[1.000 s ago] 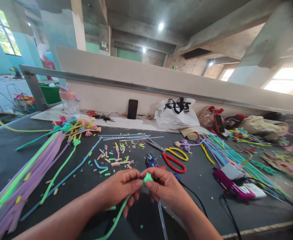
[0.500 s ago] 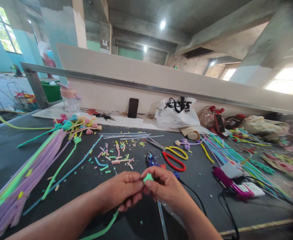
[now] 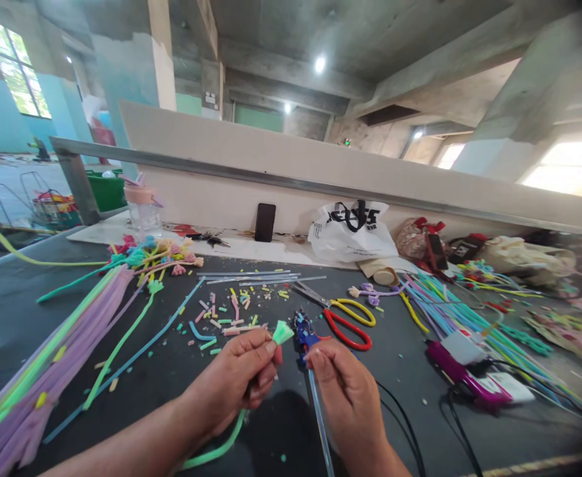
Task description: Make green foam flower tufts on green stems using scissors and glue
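Near the front centre, my left hand (image 3: 243,371) is closed around a green fuzzy strip (image 3: 221,450). The strip's flared tip (image 3: 282,332) sticks up above the thumb, and its tail hangs below the fist. My right hand (image 3: 345,391) is apart from it, thumb and forefinger pressed together beside the blue glue gun (image 3: 304,334); whether anything is between them I cannot make out. A clear glue stick (image 3: 320,424) runs down from the gun, beside the right hand.
Red and yellow scissors (image 3: 347,324) lie behind the right hand. Cut pieces (image 3: 236,308) are scattered mid-table. Purple strips (image 3: 67,358) lie left, teal strips (image 3: 464,311) right. A magenta device (image 3: 464,377) with cables sits at right. A phone (image 3: 265,222) leans at the back.
My hands have moved apart. The green tip, earlier between both hands, now stands out of my left hand alone, and my right hand has shifted right. The view has tilted slightly up.
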Available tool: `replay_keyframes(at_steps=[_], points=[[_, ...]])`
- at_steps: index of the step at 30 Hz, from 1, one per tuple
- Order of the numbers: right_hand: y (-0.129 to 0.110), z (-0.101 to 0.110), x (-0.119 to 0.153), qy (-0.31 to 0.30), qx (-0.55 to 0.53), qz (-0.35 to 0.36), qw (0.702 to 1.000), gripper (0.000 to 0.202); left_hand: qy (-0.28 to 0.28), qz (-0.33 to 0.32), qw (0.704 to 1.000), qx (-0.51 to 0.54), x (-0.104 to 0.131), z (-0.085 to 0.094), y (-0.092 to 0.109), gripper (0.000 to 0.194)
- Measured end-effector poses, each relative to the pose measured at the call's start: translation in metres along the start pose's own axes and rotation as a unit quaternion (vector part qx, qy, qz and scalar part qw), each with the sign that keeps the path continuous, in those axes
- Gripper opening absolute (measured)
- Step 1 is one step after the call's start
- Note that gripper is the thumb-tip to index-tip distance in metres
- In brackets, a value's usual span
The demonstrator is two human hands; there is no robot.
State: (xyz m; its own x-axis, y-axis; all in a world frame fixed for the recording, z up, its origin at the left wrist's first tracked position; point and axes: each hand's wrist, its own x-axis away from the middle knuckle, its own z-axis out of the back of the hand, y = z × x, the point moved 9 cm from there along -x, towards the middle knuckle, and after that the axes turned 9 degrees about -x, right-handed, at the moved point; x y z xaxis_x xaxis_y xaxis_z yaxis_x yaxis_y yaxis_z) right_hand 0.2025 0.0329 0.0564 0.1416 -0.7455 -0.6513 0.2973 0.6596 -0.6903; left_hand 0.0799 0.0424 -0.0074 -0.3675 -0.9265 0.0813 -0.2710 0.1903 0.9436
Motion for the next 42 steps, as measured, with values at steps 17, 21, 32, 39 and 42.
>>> replay_keyframes(at_steps=[17,21,32,39,42], points=[[-0.023,-0.036,0.022,-0.073,0.157,0.143,0.974,0.053,0.037,-0.01,0.995,-0.096,-0.002,0.005,0.001,0.028],[-0.025,-0.033,0.021,-0.055,0.114,0.128,0.984,0.044,0.056,0.0,0.991,-0.122,-0.002,0.009,0.001,0.027],[-0.009,-0.014,0.004,0.04,0.037,0.001,0.998,0.009,0.069,-0.093,0.938,-0.327,0.001,0.005,0.015,0.032],[-0.011,-0.015,0.008,0.044,0.056,0.023,0.997,0.009,0.081,-0.157,0.889,-0.423,0.007,-0.001,0.029,0.032],[-0.012,-0.014,0.008,0.047,0.046,0.026,0.997,0.009,0.079,-0.166,0.879,-0.44,0.008,-0.002,0.029,0.031]])
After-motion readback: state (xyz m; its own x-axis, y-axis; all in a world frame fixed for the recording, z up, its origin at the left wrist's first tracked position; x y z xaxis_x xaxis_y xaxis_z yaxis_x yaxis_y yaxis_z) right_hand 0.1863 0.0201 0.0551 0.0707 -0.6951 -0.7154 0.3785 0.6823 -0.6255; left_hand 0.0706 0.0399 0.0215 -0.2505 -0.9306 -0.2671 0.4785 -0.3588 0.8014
